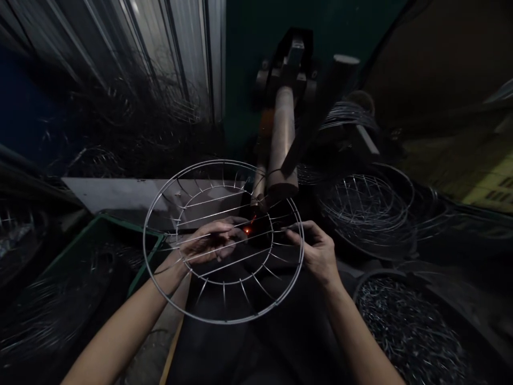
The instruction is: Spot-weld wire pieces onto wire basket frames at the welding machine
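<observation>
A round wire rack [223, 322] with an outer ring, a smaller inner ring, parallel bars and short radial wires is held tilted in front of me. My left hand [210, 241] is among its bars on the left, fingers closed around the wires; the bars partly cover it. With thumb and fingers pinched, my right hand [319, 249] grips the rack's right side at the outer ring. Just beyond my left fingertips glows a small orange spark [247, 231], under the lower rod of a machine. The machine's thick metal cylinder [284, 139] overhangs the rack's far edge.
Finished-looking wire rings [364, 200] are stacked at the right. Below them a round tub [360, 278] holds many short metal pieces. A green bin [146, 272] stands at the left, beside a pale board [104, 195]. Tangled wire [136, 101] lies against the corrugated wall.
</observation>
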Tool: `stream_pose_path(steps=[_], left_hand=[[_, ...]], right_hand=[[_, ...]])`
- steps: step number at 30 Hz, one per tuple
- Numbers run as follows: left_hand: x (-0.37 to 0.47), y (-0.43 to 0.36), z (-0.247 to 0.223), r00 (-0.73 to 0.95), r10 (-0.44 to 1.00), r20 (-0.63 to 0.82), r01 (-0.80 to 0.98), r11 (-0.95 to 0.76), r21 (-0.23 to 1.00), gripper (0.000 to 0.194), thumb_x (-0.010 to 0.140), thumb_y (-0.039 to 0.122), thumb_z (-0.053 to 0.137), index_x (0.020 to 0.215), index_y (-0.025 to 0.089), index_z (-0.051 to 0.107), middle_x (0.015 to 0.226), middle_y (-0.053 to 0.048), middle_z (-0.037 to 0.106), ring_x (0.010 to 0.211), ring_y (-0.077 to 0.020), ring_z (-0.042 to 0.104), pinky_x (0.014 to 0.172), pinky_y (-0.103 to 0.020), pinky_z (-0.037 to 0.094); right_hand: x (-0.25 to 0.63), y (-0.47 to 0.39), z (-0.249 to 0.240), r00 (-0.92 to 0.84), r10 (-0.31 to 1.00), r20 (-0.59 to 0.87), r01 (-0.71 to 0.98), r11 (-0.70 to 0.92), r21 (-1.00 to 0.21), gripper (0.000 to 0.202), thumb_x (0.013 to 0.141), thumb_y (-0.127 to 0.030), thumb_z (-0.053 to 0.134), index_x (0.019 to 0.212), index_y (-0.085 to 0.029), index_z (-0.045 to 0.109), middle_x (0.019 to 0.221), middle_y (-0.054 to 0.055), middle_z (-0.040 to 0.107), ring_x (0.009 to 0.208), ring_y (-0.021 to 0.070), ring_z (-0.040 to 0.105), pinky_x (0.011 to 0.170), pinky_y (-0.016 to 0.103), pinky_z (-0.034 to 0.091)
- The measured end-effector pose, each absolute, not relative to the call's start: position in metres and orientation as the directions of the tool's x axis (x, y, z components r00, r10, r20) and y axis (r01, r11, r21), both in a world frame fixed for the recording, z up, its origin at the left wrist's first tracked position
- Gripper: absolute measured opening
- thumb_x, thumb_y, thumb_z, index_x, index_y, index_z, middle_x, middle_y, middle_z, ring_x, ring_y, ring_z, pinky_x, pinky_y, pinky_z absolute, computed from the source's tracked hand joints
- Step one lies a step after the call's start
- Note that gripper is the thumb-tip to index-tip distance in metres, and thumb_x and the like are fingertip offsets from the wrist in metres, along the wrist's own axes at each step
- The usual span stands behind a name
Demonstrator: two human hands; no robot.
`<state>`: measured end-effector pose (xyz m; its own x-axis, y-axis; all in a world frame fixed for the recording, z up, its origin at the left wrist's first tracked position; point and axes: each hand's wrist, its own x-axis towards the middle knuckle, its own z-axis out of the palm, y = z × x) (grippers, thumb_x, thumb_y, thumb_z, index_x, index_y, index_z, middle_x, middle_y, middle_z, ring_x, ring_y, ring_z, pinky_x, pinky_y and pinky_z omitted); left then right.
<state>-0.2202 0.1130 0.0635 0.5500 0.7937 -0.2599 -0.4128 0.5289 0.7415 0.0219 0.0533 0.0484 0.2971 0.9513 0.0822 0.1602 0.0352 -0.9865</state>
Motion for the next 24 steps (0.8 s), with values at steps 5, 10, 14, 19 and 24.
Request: stream_pose_path(steps=[5, 10, 14, 19, 24], left_hand=[[-0.216, 0.103, 0.059, 0.722, 0.621, -0.305, -0.282, 0.666, 0.69, 0.021, 0.079, 0.02, 0.058, 0.1, 0.018, 0.06, 0.081, -0.008, 0.063, 0.041, -0.006, 0.051, 0.033, -0.014, 0.036], [-0.203, 0.085, 0.069, 0.614, 0.753, -0.238, -0.406, 0.559, 0.723, 0.022, 0.084, 0.025, 0.055, 0.105, 0.019, 0.056, 0.082, -0.006, 0.063, 0.041, -0.0036, 0.05, 0.032, -0.01, 0.036], [-0.194, 0.084, 0.072, 0.582, 0.783, -0.219, -0.468, 0.543, 0.697, 0.022, 0.085, 0.027, 0.053, 0.105, 0.018, 0.052, 0.078, -0.005, 0.063, 0.039, -0.0041, 0.05, 0.031, -0.01, 0.036], [-0.187, 0.083, 0.073, 0.567, 0.797, -0.208, -0.535, 0.549, 0.642, 0.021, 0.082, 0.025, 0.057, 0.102, 0.018, 0.052, 0.075, -0.002, 0.062, 0.04, -0.004, 0.051, 0.033, -0.01, 0.038], [-0.189, 0.081, 0.06, 0.561, 0.796, -0.228, -0.521, 0.554, 0.649, 0.023, 0.086, 0.027, 0.052, 0.107, 0.019, 0.051, 0.082, -0.005, 0.062, 0.043, -0.0046, 0.051, 0.036, -0.012, 0.04]], right_hand=[[0.024, 0.067, 0.054, 0.274, 0.956, 0.102, 0.18, 0.053, -0.982, 0.024, 0.068, -0.042, 0.071, 0.075, -0.021, 0.062, 0.073, 0.001, 0.065, 0.071, 0.0158, 0.061, 0.067, 0.029, 0.049], [0.026, 0.095, 0.06, 0.155, 0.983, 0.103, 0.193, 0.072, -0.978, 0.026, 0.064, -0.043, 0.073, 0.071, -0.02, 0.062, 0.065, -0.002, 0.061, 0.062, 0.0122, 0.055, 0.058, 0.025, 0.043], [0.025, 0.114, 0.064, 0.119, 0.988, 0.101, 0.186, 0.078, -0.979, 0.025, 0.067, -0.044, 0.07, 0.071, -0.02, 0.063, 0.068, -0.001, 0.061, 0.065, 0.0128, 0.055, 0.059, 0.025, 0.043], [0.027, 0.123, 0.066, 0.108, 0.99, 0.085, 0.179, 0.065, -0.982, 0.031, 0.061, -0.049, 0.072, 0.067, -0.02, 0.062, 0.067, -0.001, 0.063, 0.063, 0.0143, 0.057, 0.058, 0.026, 0.045], [0.034, 0.127, 0.053, 0.09, 0.995, 0.033, 0.089, 0.026, -0.996, 0.032, 0.062, -0.045, 0.074, 0.079, -0.02, 0.066, 0.071, 0.0, 0.065, 0.064, 0.0142, 0.059, 0.06, 0.027, 0.047]])
